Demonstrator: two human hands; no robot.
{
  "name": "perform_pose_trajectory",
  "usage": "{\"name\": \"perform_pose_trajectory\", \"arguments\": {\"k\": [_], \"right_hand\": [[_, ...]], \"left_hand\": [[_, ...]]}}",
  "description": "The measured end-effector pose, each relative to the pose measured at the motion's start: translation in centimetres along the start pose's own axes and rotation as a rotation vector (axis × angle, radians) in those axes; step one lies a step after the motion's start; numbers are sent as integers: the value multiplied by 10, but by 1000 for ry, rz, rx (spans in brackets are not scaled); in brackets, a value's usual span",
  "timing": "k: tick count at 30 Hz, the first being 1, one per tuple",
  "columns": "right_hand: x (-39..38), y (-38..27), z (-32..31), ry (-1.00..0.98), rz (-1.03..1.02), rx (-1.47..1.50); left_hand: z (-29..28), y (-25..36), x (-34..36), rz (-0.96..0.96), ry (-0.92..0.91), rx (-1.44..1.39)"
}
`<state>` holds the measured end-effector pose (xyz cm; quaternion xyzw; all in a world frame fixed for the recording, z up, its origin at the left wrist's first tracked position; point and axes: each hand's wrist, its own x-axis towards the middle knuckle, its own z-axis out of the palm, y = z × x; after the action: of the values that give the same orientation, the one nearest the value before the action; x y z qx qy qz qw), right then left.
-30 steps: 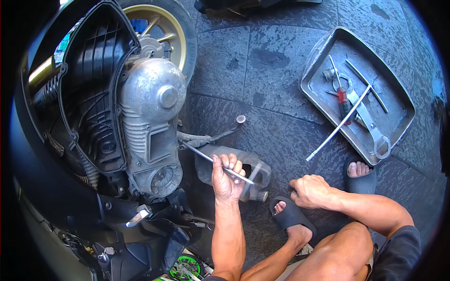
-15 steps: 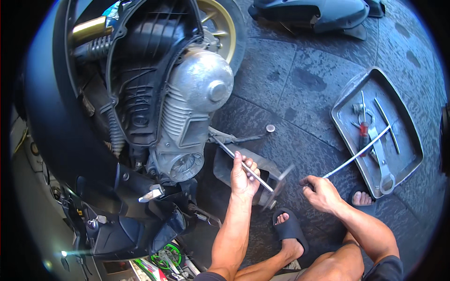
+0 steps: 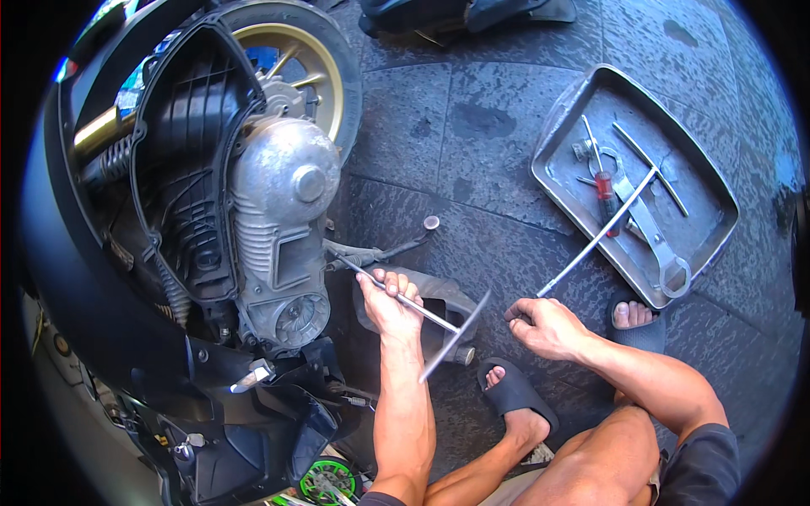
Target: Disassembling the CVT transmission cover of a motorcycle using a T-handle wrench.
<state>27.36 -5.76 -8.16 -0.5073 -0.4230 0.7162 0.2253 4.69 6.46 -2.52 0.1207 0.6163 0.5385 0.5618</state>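
My left hand (image 3: 393, 305) is closed round the shaft of a metal T-handle wrench (image 3: 439, 322). The wrench slants up to the left, its far end by the lower edge of the scooter's engine case (image 3: 283, 232); what it meets there is hidden. Its crossbar looks smeared by motion. My right hand (image 3: 553, 327) hovers to the right of that crossbar, fingers curled in and apart from it, with nothing visible in them. Just behind the right hand ends the shaft of a second T-handle wrench (image 3: 595, 240), which leans over the tray's rim.
The grey metal tray (image 3: 724, 240) on the right holds a red-handled screwdriver (image 3: 605, 192) and a flat ring-ended wrench (image 3: 650, 228). A dark removed panel (image 3: 464, 15) lies on the tiles at the back. The scooter's rear wheel (image 3: 344, 101) and dark bodywork (image 3: 63, 253) fill the left.
The view has shifted, so the scooter and tray sit farther left. The crossbar of the held wrench has turned. My right hand stays near it, fingers still curled.
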Motion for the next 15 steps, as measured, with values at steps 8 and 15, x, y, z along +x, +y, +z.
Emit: {"name": "perform_pose_trajectory", "arguments": {"k": [8, 15], "right_hand": [[7, 1, -4, 5, -206, -133], [21, -50, -27, 63, -221, -90]], "left_hand": [[55, -27, 5, 2, -48, 3], [93, -24, 23, 65, 48, 163]]}}
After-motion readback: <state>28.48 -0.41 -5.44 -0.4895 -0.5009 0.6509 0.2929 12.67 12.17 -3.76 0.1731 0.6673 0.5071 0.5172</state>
